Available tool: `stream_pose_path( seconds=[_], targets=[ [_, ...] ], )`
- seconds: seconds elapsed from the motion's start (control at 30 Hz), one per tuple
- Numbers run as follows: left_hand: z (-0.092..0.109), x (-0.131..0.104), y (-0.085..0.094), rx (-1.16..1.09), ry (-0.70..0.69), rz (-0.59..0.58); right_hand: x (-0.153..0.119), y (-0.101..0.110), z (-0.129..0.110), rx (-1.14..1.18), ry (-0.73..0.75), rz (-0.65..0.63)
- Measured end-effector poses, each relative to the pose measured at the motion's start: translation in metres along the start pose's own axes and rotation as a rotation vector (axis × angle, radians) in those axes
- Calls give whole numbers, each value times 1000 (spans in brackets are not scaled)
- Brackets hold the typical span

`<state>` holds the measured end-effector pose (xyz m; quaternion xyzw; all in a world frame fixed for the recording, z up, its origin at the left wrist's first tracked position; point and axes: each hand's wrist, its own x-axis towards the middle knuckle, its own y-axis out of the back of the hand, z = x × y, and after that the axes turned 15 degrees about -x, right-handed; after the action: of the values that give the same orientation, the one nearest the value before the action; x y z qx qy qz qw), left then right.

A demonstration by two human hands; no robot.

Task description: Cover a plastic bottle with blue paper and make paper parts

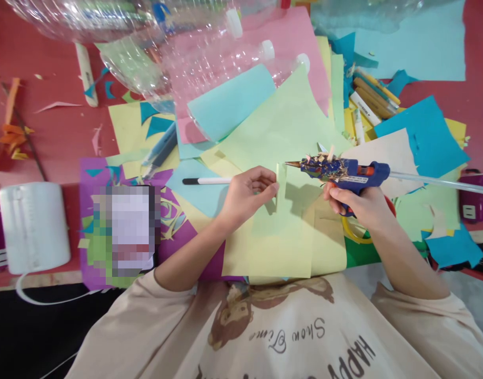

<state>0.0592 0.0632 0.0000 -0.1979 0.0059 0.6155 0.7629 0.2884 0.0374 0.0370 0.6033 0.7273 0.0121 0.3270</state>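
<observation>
A: Where's the paper strip?
B: Middle of the frame, just right of the left hand. It's pale green, with its long side running up and down.

A: And that hand?
B: Thumb and fingers drawn in, pinching the strip at its left edge. The fingers' far side is hidden.

A: What about the right hand?
B: Wrapped around the handle of the blue glue gun, right of center. I can't tell whether the trigger is pressed.

A: How do gun and strip lie to each other?
B: Crosswise. The gun runs left to right, its nozzle pointing left, the tip just beside the strip's upper end. Whether they touch, I can't say.

A: Which hand is nearer the strip?
B: The left; the right sits well apart, behind the gun.
</observation>
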Motion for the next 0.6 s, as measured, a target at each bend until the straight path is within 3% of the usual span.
stream_pose_path(
  seconds=[0.6],
  targets=[
    [1,0,1,45,-14,-2,0,-2,0,-44,-25,-15]
  ],
)
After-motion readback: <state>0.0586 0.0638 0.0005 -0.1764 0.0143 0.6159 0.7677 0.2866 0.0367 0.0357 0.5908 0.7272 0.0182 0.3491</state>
